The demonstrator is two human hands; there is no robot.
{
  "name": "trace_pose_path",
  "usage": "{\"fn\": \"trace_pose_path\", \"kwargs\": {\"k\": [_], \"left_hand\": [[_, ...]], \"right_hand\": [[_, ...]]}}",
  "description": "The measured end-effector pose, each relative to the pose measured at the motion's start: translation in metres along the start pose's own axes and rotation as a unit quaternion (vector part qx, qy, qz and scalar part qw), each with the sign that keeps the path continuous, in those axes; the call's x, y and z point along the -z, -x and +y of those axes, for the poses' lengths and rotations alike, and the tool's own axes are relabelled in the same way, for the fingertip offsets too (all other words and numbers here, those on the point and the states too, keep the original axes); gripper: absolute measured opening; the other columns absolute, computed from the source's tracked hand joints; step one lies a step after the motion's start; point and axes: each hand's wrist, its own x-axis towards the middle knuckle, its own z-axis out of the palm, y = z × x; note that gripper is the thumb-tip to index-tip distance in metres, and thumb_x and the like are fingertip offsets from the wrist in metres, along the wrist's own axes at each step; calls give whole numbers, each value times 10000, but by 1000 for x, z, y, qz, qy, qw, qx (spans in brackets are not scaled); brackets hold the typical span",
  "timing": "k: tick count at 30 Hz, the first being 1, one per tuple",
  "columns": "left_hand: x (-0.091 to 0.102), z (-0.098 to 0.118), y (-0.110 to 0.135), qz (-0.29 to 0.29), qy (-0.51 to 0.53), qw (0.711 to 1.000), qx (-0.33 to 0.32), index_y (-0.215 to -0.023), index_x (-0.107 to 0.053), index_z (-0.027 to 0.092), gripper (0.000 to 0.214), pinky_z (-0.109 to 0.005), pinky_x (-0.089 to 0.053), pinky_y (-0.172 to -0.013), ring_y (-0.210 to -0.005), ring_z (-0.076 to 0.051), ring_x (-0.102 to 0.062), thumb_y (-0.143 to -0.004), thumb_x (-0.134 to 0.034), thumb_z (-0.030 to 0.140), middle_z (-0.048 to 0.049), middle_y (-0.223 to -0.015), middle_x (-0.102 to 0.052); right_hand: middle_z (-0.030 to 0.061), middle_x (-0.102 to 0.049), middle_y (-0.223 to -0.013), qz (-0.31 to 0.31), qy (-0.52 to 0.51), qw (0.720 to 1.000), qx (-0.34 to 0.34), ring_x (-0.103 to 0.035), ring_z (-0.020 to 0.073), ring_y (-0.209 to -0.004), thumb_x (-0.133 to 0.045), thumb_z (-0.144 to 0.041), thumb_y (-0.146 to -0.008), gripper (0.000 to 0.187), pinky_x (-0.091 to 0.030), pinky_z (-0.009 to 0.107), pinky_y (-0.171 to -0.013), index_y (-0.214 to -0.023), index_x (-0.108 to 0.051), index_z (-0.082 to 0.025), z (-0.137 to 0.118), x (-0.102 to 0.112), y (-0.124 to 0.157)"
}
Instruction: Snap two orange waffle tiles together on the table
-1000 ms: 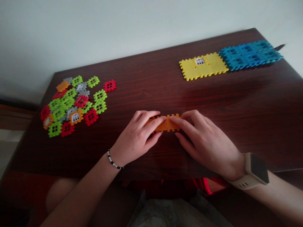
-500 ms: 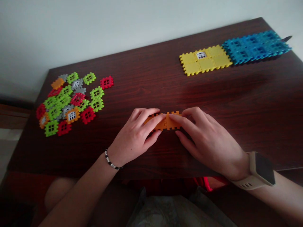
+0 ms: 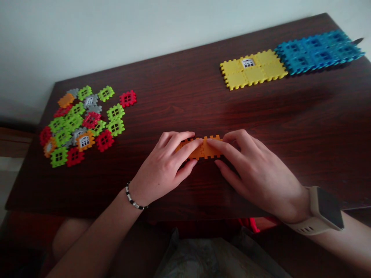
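Two orange toothed tiles (image 3: pixel 204 148) lie joined edge to edge on the dark wooden table (image 3: pixel 185 100). My left hand (image 3: pixel 165 168) pinches the left tile between thumb and fingers. My right hand (image 3: pixel 255 173) pinches the right tile the same way. Both index fingertips meet over the seam. A beaded bracelet circles my left wrist and a pale watch sits on my right wrist.
A loose heap of green, red, grey and orange tiles (image 3: pixel 82 123) lies at the table's left. A joined yellow panel with a window tile (image 3: pixel 253 69) and a joined blue panel (image 3: pixel 317 50) lie at the far right. A pale wall stands behind.
The view has tilted slightly, so the table's contents sit a bit higher and further left. My hands keep the same grip on the orange tiles.
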Motion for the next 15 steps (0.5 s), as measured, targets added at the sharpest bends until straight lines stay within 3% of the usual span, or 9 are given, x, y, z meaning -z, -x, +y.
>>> {"fn": "trace_pose_path", "kwargs": {"k": [9, 15], "left_hand": [[0, 0, 0, 3, 3, 1000, 0, -1490, -576, 238, 475, -576, -534, -1126, -1286, -323, -579, -1025, -623, 156, -119, -1478, -603], [-1, -1, 0, 4, 1, 1000, -1, -1469, -586, 196, 434, -554, -527, -1139, -1289, -316, -569, -1037, -618, 169, -128, -1476, -603]], "right_hand": [[167, -629, -1220, -2, -1, 1000, -2, -649, 303, -1031, -529, -219, -1044, 376, -588, 466, -857, -1405, -613, -158, 0, 0, 0], [168, -628, -1216, -1, 1, 1000, 1, -651, 304, -1042, -524, -219, -1051, 374, -592, 459, -858, -1406, -613, -145, 0, 0, 0]]}}
